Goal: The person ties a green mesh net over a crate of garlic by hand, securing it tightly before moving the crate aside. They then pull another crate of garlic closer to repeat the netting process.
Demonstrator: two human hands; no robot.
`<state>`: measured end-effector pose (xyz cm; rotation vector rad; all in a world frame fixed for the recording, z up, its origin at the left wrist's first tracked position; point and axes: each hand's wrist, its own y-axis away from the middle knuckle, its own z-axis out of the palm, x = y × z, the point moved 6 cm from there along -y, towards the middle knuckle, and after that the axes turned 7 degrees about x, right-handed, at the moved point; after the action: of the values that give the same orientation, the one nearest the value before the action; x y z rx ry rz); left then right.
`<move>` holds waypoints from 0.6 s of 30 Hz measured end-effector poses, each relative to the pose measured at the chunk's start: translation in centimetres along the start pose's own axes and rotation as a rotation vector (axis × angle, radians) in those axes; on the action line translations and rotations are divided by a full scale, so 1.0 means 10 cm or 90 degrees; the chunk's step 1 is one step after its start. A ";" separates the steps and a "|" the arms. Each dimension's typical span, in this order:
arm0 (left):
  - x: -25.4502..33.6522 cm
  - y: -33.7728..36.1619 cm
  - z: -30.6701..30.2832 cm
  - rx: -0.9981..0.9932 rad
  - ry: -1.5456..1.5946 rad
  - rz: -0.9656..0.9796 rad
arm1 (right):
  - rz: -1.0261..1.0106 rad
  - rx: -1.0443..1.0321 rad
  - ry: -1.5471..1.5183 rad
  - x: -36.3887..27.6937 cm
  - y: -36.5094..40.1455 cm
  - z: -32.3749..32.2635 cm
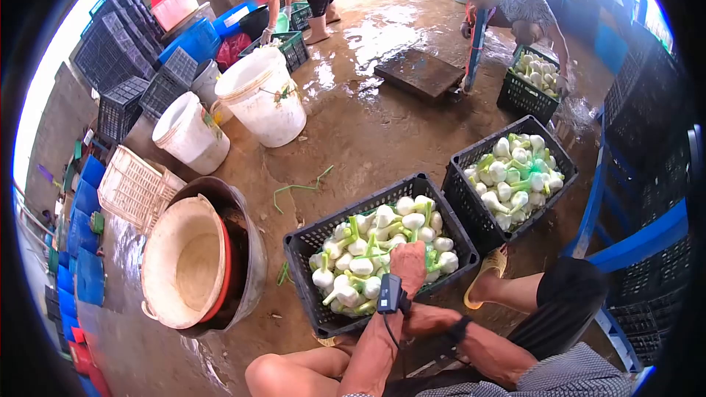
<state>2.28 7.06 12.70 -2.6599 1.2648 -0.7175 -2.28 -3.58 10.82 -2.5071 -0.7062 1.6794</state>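
Note:
A black plastic crate [300,268] full of white garlic bulbs [360,265] with green stems stands in front of my knees. My left hand [408,265] is closed over the garlic at the crate's near right part; green stems show by its fingers, but what it grips is hidden. A small black device [390,294] is strapped to that wrist. My right hand [426,319] lies at the crate's near edge, crossing behind my left wrist, its fingers hidden. A second black crate [507,230] of garlic touches the first at the right, with translucent green material [535,170] on top.
At left stand nested tubs [184,261], white buckets [263,95] and a cream basket [136,187]. A metal platform [419,73] sits ahead. One person [526,7] grips another garlic crate [528,95]; others are at the back. Blue-framed black crates [647,250] rise at right.

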 end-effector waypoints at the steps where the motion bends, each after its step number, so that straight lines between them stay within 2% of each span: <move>1: 0.01 0.02 -0.03 0.027 0.014 0.007 | 0.433 -0.081 -0.376 -0.16 0.06 -0.20; 2: 0.00 0.03 -0.03 0.029 0.016 0.003 | 0.432 -0.191 -0.203 -0.24 0.10 -0.51; 4: 0.01 0.08 -0.01 0.034 0.019 0.028 | 0.569 0.054 -0.300 -0.30 0.23 -1.05; 5: 0.01 0.10 0.01 0.033 0.024 0.027 | 0.552 0.180 -0.282 -0.37 0.18 -1.35; 6: 0.02 0.10 -0.01 0.034 0.020 0.036 | 0.451 0.314 -0.235 -0.33 0.12 -1.64; 7: 0.04 0.10 -0.01 0.035 0.017 0.044 | 0.400 0.395 -0.070 -0.32 -0.05 -1.86; 8: 0.04 0.11 0.00 0.035 0.018 0.044 | 0.230 0.415 0.120 -0.37 -0.29 -2.00; 9: 0.03 0.12 0.02 0.026 0.017 0.051 | 0.229 0.414 0.120 -0.22 -0.43 -1.99; 11: -0.01 0.14 0.08 0.019 0.013 0.055 | -0.091 0.258 0.347 -0.21 -0.78 -1.75; 12: -0.02 0.16 0.12 0.023 0.003 0.078 | -0.094 0.255 0.345 -0.09 -0.88 -1.70; 13: -0.04 0.19 0.21 0.028 -0.007 0.099 | 0.046 0.110 0.353 0.18 -0.98 -1.55; 14: -0.07 0.24 0.22 0.103 0.001 0.109 | 0.181 -0.042 0.355 0.44 -1.04 -1.40; 15: -0.07 0.24 0.18 0.104 0.001 0.104 | 0.176 -0.059 0.320 0.51 -1.06 -1.42; 17: -0.01 0.19 -0.03 0.143 0.065 0.063 | 0.060 0.042 0.360 0.58 -0.99 -1.51; 18: -0.04 0.17 -0.02 0.102 0.116 0.024 | 0.062 0.038 0.362 0.51 -0.98 -1.53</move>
<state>0.75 6.32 12.23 -2.4831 1.2359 -1.0297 9.51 10.43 15.46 -2.7997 -0.4698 0.8975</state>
